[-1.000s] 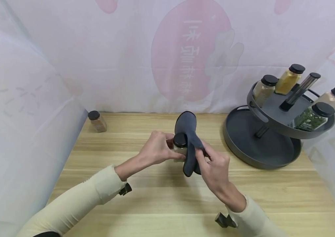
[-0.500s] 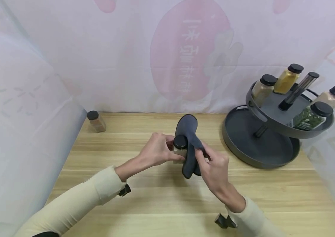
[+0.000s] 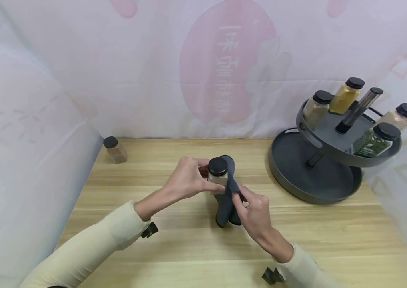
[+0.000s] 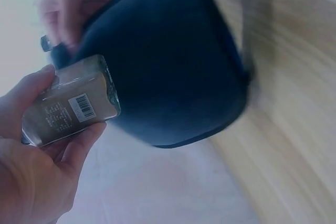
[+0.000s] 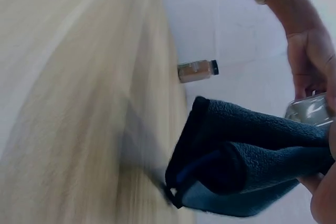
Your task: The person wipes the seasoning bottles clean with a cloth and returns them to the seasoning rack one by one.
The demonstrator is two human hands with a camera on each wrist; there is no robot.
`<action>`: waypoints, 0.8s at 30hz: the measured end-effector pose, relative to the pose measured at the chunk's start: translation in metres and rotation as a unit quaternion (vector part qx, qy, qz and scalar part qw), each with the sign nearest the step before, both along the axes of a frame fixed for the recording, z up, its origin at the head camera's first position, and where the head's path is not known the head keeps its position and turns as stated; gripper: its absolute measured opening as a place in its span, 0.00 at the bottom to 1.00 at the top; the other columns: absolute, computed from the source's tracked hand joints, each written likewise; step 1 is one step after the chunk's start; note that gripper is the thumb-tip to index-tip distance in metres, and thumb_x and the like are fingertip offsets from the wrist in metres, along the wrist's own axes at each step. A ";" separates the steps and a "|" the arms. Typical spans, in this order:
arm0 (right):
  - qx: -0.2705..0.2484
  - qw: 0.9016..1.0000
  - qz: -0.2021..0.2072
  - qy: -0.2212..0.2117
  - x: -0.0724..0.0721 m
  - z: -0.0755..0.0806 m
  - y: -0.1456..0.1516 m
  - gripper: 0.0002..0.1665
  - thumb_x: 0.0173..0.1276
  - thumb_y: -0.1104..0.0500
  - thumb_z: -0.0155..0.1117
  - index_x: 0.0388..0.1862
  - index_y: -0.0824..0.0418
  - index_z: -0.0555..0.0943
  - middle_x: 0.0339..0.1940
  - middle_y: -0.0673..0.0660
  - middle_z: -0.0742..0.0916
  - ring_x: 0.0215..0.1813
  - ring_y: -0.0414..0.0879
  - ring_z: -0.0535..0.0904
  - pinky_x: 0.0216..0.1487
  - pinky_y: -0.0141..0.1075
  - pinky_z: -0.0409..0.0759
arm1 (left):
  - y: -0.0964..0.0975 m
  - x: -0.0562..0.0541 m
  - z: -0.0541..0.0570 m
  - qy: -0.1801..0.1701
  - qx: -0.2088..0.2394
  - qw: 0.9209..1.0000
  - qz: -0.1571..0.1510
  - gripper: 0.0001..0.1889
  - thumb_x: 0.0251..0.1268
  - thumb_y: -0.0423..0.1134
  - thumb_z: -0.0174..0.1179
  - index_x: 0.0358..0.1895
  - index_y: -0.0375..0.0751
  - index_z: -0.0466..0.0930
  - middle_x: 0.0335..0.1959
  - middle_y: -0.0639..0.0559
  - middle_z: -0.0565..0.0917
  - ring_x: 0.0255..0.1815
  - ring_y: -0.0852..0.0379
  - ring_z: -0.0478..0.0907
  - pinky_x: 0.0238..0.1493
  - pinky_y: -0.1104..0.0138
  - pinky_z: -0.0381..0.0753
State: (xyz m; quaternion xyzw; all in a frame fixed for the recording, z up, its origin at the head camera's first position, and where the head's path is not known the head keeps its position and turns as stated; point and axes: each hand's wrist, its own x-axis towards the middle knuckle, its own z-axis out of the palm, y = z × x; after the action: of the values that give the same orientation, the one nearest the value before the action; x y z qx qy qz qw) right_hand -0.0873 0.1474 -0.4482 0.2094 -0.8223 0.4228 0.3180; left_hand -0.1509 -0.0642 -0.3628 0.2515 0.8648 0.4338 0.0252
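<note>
while a small jar (image 3: 217, 185) with a black lid (image 3: 217, 166) is pinched between the thumb and fingers of the left hand (image 3: 188, 181), a dark cloth (image 3: 225, 205) is pinched by the right hand (image 3: 256, 214); the two hands are near each other but apart; the jar is held up over the wooden table (image 3: 189, 248), with its lid on top, and a white label with black bars (image 4: 82, 107) can be seen on its side; the cloth is folded and is held just beside the jar; whether the two are touching cannot be told; a brown jar (image 3: 117, 153) is set at the far left corner of the table, near the pale wall sheet (image 3: 145, 108); on the right, a yellow jar (image 3: 343, 99), a tan jar (image 3: 315, 114), a pale pink jar (image 3: 392, 119) and a green jar (image 3: 369, 145) are held by the round top tray (image 3: 327, 131), each topped with a black lid; under it, a wider-looking bottom tray (image 3: 289, 168) is set on the table; the two trays are joined by a pole (image 3: 356, 112).
</note>
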 end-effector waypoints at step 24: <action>0.024 0.998 -0.038 0.032 -0.016 0.018 0.025 0.12 0.69 0.73 0.64 0.46 0.67 0.91 0.32 0.60 0.92 0.24 0.43 0.86 0.24 0.30 0.81 | -0.015 0.000 -0.016 -0.025 -0.026 0.999 0.001 0.16 0.45 0.46 0.87 0.34 0.49 0.89 0.17 0.61 0.80 0.21 0.62 0.75 0.26 0.69 0.72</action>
State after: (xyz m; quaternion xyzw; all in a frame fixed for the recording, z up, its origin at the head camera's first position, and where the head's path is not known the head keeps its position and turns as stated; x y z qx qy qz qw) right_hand -0.1036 0.1722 -0.4299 0.1988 -0.8288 0.3840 0.3551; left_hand -0.1514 -0.0794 -0.3789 0.2389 0.8753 0.4172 0.0527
